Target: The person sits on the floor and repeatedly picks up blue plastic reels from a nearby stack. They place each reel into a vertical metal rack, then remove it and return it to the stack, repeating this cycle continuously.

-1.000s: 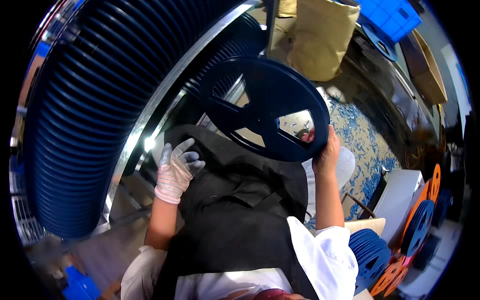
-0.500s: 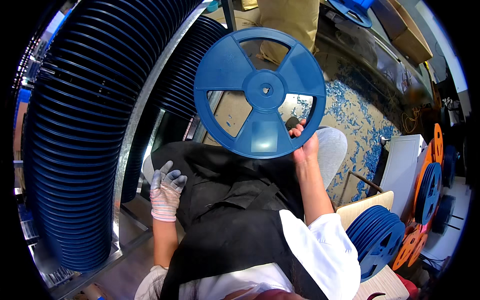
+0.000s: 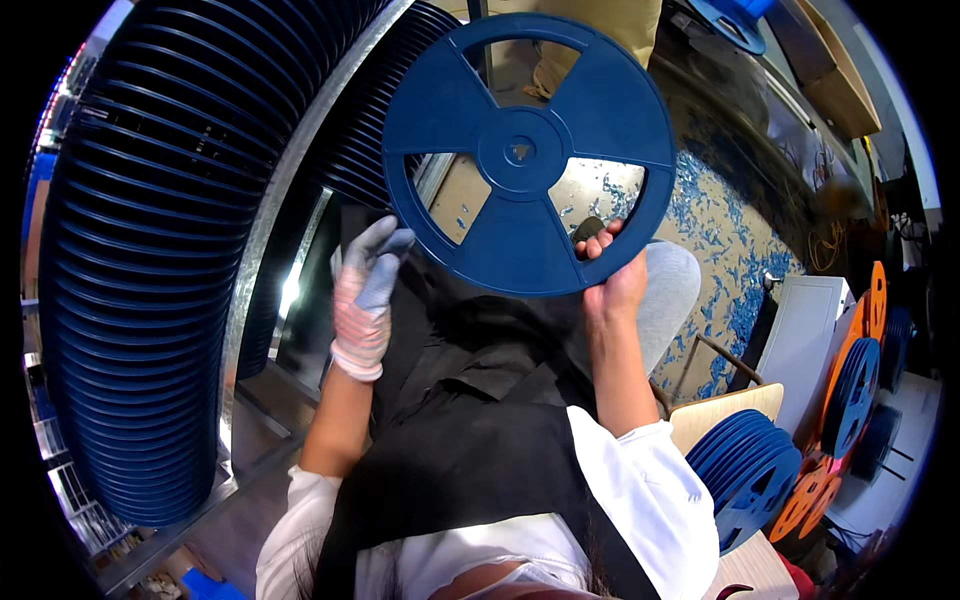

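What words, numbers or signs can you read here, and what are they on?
None that I can read.
Big blue reel in the right hand: no readable writing on the side we see.
Long row of dark blue reels: just tiny pale specks, too small to make out.
Blue reels on the right: no letters I can make out.
White box: nothing readable.

Free passage through left cutout of blue reel [image 3: 515, 238], long row of discs [image 3: 140, 340] a barrier farther left.
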`<state>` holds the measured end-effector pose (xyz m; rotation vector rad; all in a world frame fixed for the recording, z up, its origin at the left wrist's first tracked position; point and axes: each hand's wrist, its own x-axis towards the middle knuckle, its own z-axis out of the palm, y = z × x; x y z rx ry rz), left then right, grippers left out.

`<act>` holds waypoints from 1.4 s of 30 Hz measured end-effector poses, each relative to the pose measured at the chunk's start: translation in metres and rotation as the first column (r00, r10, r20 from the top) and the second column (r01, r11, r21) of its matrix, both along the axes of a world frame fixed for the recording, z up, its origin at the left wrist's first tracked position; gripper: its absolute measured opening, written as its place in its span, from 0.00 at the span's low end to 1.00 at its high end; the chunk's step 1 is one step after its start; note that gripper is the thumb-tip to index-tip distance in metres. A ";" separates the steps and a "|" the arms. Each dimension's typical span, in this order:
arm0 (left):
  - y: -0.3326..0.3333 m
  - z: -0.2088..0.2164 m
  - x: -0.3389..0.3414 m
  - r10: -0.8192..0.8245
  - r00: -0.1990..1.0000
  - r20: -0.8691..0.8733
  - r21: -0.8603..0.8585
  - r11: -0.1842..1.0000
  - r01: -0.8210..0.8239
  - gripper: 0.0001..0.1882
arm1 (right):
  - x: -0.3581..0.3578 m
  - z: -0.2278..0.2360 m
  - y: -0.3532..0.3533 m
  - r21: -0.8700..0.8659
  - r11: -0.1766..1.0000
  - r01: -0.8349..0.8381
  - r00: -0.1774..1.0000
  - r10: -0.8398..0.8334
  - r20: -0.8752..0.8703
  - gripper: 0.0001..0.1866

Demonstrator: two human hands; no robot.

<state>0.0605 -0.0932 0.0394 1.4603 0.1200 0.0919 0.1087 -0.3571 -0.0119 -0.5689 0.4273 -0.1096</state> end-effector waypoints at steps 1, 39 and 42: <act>-0.015 0.000 0.012 -0.043 0.999 0.027 0.029 0.999 0.043 0.29 | -0.006 0.013 0.006 -0.086 0.996 0.012 0.999 -0.009 0.030 0.19; 0.027 -0.052 -0.037 -0.195 0.916 -0.350 -0.894 0.360 -0.265 0.36 | -0.061 -0.092 -0.161 -0.607 -0.763 -0.223 0.975 -0.170 -0.145 0.13; 0.036 -0.078 -0.016 -0.140 0.934 -0.328 -0.898 0.354 -0.262 0.36 | -0.062 -0.088 -0.161 -0.586 -0.778 -0.226 0.974 -0.169 -0.151 0.13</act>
